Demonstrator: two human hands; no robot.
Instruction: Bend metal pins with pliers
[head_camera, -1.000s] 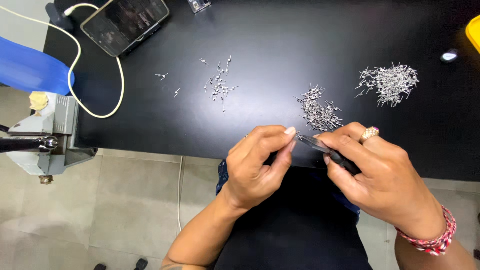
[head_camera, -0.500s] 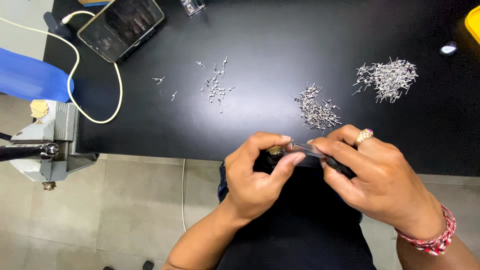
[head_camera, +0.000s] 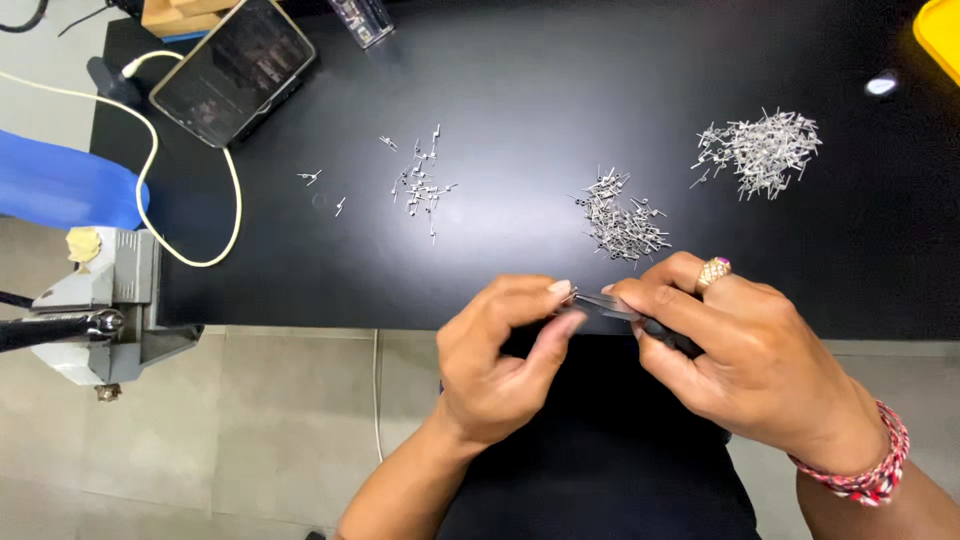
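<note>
Head view: left hand (head_camera: 500, 365) pinches a tiny metal pin (head_camera: 568, 297) between thumb and forefinger, tips pressed together. Right hand (head_camera: 745, 355) is closed round dark tweezers (head_camera: 615, 306), thumb and forefinger squeezing the shaft, gold ring (head_camera: 714, 271) on one finger, red-white bracelet (head_camera: 868, 462) at the wrist. Both hands meet just off the near edge of the black surface (head_camera: 540, 90), above the person's dark lap. The pin is where the tweezer tips meet the left fingertips; too small to tell if the tips already clamp it.

Doing it well, my judgement: keep both wrists steady and close, light pinch only, since a part this small would flick away under a hard squeeze. Working over the surface rather than the lap would make a dropped part easier to find.

Orientation: tweezers' long axis runs roughly left-right, slightly tilted, tips pointing to the person's left, handle buried in the right palm. Pin's own axis cannot be made out.

Outward: a heap of pins (head_camera: 620, 222) lies on the surface just beyond the hands, a larger heap (head_camera: 760, 150) far right, a loose scatter (head_camera: 420, 180) to the left. Further left a phone (head_camera: 232, 68) with a pale cable (head_camera: 190, 255), a grey bench vise (head_camera: 100, 310) off the surface edge, and a yellow tray corner (head_camera: 942, 35) top right.
</note>
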